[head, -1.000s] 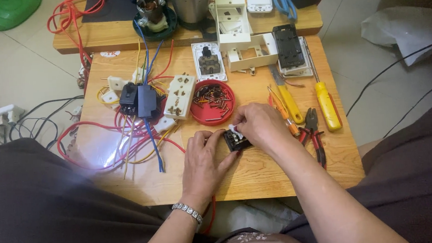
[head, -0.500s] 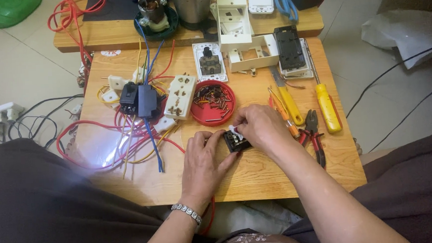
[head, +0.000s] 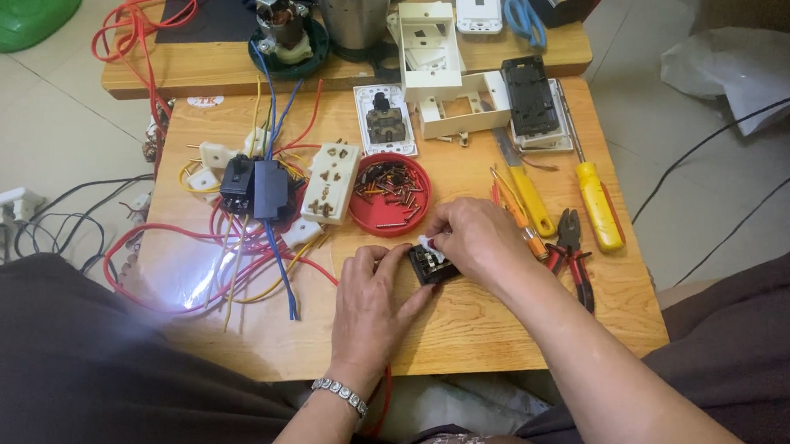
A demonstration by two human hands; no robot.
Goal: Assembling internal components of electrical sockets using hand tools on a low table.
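Near the middle of the wooden table [head: 509,333], a small black electrical module [head: 431,265] is held between both hands, resting on or just above the tabletop. It is steadied from the left by the left hand [head: 372,304], whose fingers are curled narrowly around its near edge. The right hand [head: 477,245] is laid over its far side, and a small white piece [head: 427,243] is pinched between thumb and fingertips at the module's top edge.

Compared with a second ago, almost nothing is changed: the module is kept in the same spot and both hands are kept in the same hold, with only a slight shift of the right fingertips (too fine to read exactly). The work on the module is therefore judged to be unfinished, with fine fitting under way.

Just beyond the hands, a red round lid [head: 390,194] filled with small screws is set, and a cream multi-socket outlet [head: 331,182] lies beside it to the left, touching a tangle of red, blue and yellow wires [head: 235,257]. To the right, red-handled pliers [head: 573,258] and two yellow-handled screwdrivers [head: 599,204] are laid near the right wrist.
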